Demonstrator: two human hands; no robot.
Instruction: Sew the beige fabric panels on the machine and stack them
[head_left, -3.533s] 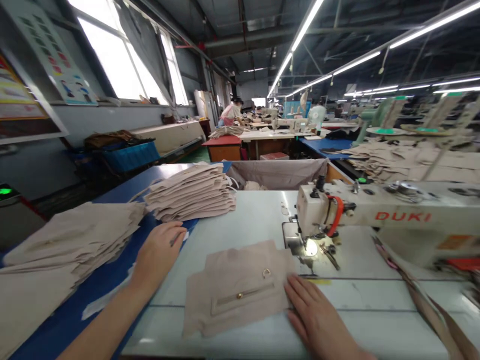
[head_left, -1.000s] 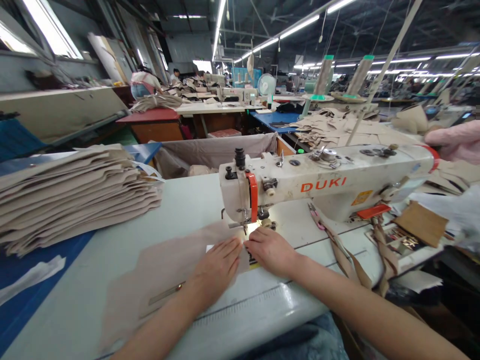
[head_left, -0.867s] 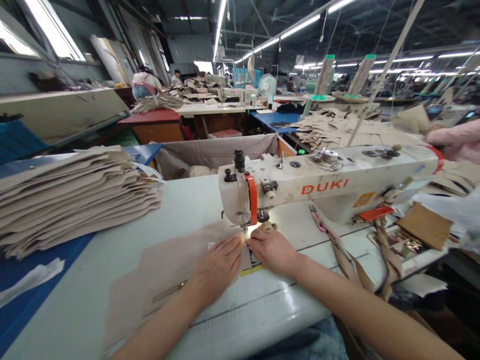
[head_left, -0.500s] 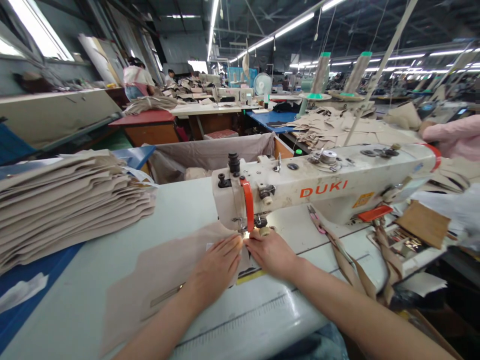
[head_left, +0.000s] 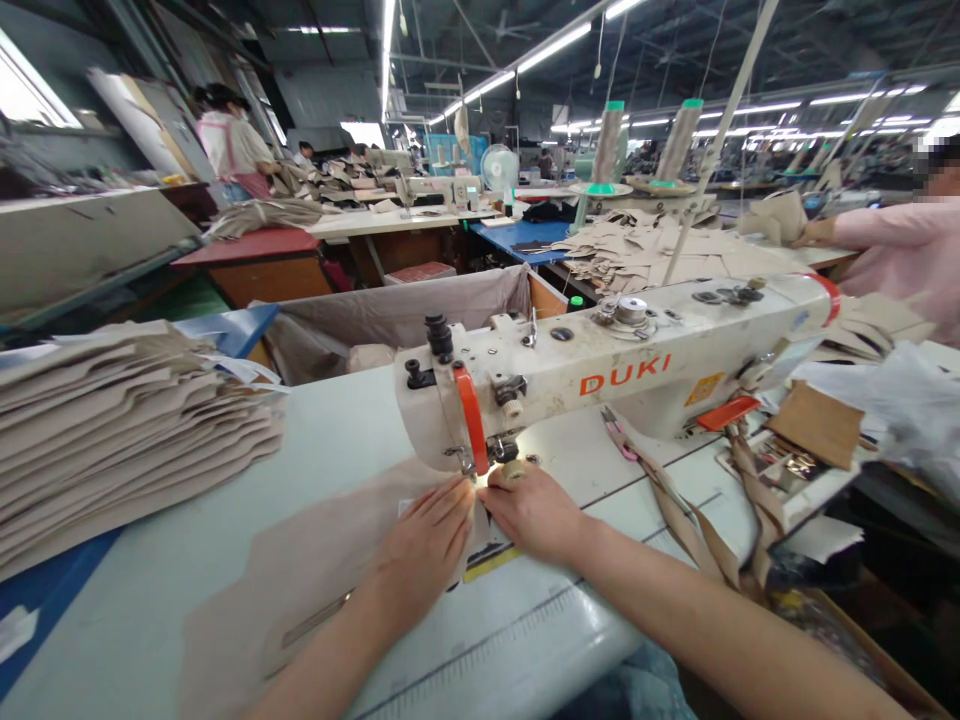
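Note:
A beige fabric panel (head_left: 300,560) lies on the pale sewing table (head_left: 337,410), its far edge under the needle area of a white sewing machine (head_left: 555,370). My left hand (head_left: 427,535) rests flat on the panel, fingers stretched toward the presser foot (head_left: 471,468). On the other side, my right hand (head_left: 536,510) has its fingers bent together, pinching the panel's edge close to the foot. The fingertips of both hands nearly meet there, and the needle itself is hidden. A narrow framed slot (head_left: 311,620) shows in the panel beside my left forearm.
Stacked beige pieces (head_left: 127,430) stand on the left. Right of the machine lie pink-handled scissors (head_left: 619,438), fabric strips (head_left: 686,520) and a tray of small parts (head_left: 787,465). A lined bin (head_left: 405,310) sits behind. A person in pink (head_left: 892,240) works at right.
The view has swung slightly right, so the machine and table sit farther left. Both hands stay beside the presser foot. More of the person at right has come into view, an arm reaching toward fabric.

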